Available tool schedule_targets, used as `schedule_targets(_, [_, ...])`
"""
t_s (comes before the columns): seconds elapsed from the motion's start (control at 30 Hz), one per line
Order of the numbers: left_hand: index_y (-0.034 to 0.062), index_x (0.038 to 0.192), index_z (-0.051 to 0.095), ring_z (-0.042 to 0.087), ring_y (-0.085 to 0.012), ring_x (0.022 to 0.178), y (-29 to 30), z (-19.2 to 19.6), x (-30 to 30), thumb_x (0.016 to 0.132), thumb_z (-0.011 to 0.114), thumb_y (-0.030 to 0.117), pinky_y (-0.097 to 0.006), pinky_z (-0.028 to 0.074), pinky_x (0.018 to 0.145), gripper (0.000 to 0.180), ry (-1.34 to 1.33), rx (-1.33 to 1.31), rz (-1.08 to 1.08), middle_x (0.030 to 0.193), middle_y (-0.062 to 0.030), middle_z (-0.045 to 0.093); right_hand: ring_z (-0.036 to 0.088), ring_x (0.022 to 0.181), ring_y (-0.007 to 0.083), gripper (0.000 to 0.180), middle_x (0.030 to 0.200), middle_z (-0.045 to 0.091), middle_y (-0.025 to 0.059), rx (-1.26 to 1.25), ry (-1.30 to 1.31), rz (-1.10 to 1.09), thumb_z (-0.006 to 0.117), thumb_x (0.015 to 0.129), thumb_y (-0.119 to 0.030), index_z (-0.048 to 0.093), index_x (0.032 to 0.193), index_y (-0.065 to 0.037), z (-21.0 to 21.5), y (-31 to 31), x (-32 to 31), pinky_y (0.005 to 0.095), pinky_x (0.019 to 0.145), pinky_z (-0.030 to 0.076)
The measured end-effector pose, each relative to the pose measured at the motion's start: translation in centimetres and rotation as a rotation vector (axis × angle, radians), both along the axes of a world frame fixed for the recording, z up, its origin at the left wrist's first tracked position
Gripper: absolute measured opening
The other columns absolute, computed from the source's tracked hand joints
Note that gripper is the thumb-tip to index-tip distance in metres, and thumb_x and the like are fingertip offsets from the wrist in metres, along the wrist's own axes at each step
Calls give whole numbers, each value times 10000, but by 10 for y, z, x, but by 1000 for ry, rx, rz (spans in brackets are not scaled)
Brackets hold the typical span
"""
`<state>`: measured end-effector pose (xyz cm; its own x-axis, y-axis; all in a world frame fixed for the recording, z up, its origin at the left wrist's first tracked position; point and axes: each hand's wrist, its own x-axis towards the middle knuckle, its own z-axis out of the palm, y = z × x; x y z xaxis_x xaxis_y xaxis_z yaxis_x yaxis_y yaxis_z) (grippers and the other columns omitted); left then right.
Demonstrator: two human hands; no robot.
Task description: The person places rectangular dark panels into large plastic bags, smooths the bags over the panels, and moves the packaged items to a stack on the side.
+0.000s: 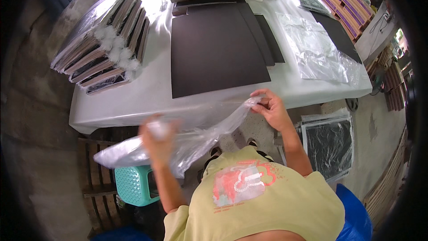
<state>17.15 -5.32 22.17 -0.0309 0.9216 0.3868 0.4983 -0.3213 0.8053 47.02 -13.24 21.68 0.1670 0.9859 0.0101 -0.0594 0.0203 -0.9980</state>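
Note:
A clear plastic bag (196,136) stretches between both my hands, just below the front edge of a white-covered table (147,96). My left hand (158,138), blurred by motion, grips the bag's lower left part. My right hand (269,107) pinches the bag's upper right end near the table edge. A large dark flat board (214,49) lies on the table right behind the bag, on top of other dark boards.
Bagged stacks of boards (107,40) lie at the table's left, loose clear bags (316,49) at its right. A teal perforated stool (133,185) stands below left on a wooden pallet (96,174). Bagged dark panels (330,145) lean on the floor at right.

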Motion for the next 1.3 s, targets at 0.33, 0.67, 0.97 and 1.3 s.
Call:
schedule_targets(0.33, [-14,784,604,547,-118,612,-25,-9,127,771,619,118,-267,447,589,133,-552,-434,-597,691,-32,593,499,575,42,154,679,591,31,172,-294,-222,637,766,-110,540,834,-12,7,12,-19,195,526,420])
schedule_targets(0.67, [14,811,576,489,-81,612,-16,-13,150,806,597,223,-225,391,541,210,-556,-287,-453,732,-18,570,488,625,41,124,699,581,3,100,-22,-275,611,780,-79,546,866,-19,7,16,-15,192,559,399])
schedule_targets(0.97, [86,1100,432,390,-37,538,-17,-19,151,750,658,237,-196,298,454,443,-1072,-818,-793,635,34,466,438,606,36,177,679,458,-57,163,405,-183,501,863,-239,525,765,-94,-15,29,-10,190,524,365])
schedule_targets(1.3, [11,902,607,540,-110,655,2,-47,9,564,744,113,-245,428,589,379,-91,-903,-1290,752,-46,603,302,332,38,274,462,328,-68,118,489,-850,427,885,-351,482,725,-135,-9,6,134,155,306,263])
